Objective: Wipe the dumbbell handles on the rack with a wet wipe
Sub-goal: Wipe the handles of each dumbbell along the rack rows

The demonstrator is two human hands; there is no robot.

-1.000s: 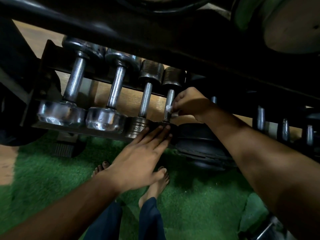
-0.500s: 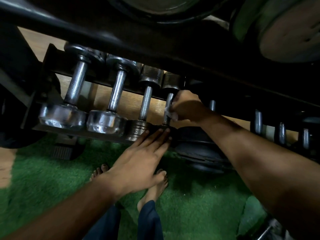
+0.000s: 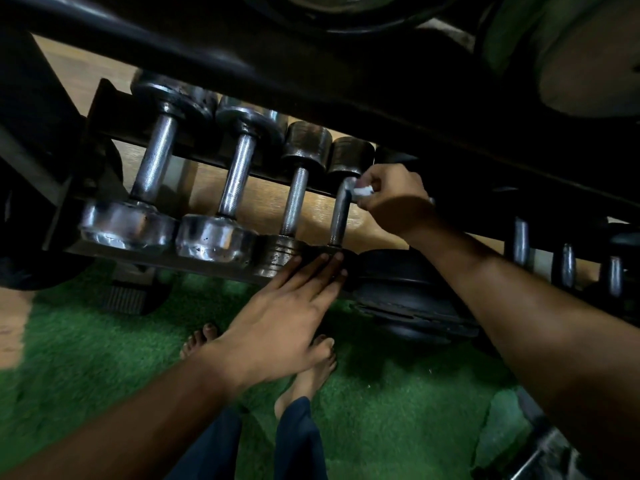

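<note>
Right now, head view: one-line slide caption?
Right hand rubs wipe on fourth dumbbell handle; left hand steadies it.

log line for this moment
right hand pinches wet wipe on fourth dumbbell handle | left hand flat on rack

Four dumbbells lie side by side on a dark metal rack (image 3: 166, 259), handles running front to back. The two at left are large and chrome, with a knurled first handle (image 3: 154, 161) and second handle (image 3: 238, 174). The next two have darker, smaller heads; the third handle (image 3: 294, 202) is thin. A crumpled white wet wipe (image 3: 362, 192) is pressed against the far end of the fourth handle (image 3: 339, 216), which looks smooth and shiny.
</note>
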